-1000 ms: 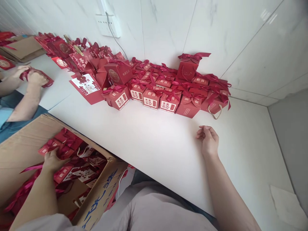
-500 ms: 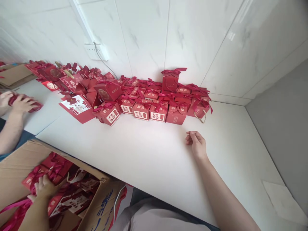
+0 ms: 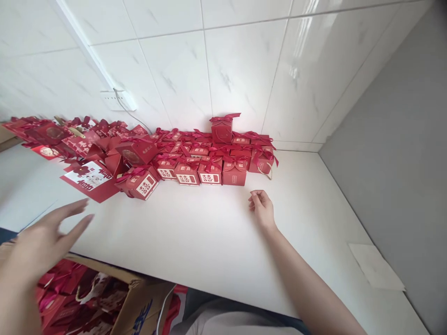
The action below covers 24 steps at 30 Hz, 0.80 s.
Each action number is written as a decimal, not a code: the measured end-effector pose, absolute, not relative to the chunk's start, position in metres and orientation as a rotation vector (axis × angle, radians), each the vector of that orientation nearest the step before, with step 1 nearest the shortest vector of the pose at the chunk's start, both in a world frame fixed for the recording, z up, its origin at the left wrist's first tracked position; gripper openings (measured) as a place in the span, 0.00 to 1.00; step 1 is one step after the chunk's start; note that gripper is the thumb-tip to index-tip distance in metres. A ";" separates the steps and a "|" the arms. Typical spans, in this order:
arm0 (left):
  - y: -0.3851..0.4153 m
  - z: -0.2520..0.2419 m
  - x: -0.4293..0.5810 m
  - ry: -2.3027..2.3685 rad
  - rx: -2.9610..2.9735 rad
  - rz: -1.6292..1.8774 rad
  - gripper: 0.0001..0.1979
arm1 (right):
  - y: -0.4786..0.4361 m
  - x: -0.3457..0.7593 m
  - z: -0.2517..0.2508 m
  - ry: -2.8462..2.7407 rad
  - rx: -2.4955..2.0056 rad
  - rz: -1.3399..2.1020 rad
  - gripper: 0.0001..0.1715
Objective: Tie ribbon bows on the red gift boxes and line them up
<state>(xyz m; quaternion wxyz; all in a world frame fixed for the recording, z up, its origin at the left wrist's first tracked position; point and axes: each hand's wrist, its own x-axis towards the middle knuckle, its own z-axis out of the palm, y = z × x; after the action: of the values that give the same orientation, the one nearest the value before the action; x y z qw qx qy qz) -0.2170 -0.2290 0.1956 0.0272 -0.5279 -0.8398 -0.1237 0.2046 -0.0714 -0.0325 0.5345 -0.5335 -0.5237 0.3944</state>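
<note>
My left hand [image 3: 42, 242], a little blurred, hangs above the near left of the table with thumb and fingers apart and nothing between them. Closest to it is a red gift box with a white printed front [image 3: 91, 179], which it does not touch. My right hand [image 3: 262, 208] rests on the white tabletop, fingers loosely curled in, and no object shows in them. Just behind it stand ribbon-tied red candy boxes [image 3: 234, 172] in rows, some with white labels. One red box [image 3: 221, 129] sits on top of the others.
A cardboard carton [image 3: 120, 279] holding more red boxes [image 3: 57, 307] stands below the table's front edge. White tiles and a socket [image 3: 118, 100] with a cable are behind. At right are a grey wall [image 3: 387, 153] and a pale sheet [image 3: 375, 265].
My left hand has come up out of the carton, empty, to above the table. The view has turned right, and a co-worker's hands have left it. My right hand stays curled on the table.
</note>
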 end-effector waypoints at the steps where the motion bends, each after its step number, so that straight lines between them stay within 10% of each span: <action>1: -0.214 0.196 -0.204 -2.504 -1.780 -0.366 0.18 | -0.070 0.202 -0.028 -1.283 -1.282 0.868 0.22; 13: -0.124 0.228 -0.011 -1.334 -3.341 -0.411 0.17 | 0.039 0.173 0.058 -1.944 -1.308 0.290 0.25; 24: -0.106 0.157 0.026 -1.702 -3.525 -0.672 0.16 | 0.004 0.194 0.058 -2.049 -1.547 0.164 0.30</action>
<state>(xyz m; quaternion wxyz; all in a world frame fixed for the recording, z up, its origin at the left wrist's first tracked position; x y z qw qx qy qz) 0.0260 -0.1062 0.1566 -0.4031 -0.8122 -0.3922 -0.1549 0.1937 0.0041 0.0584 0.2807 -0.5771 -0.7645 0.0612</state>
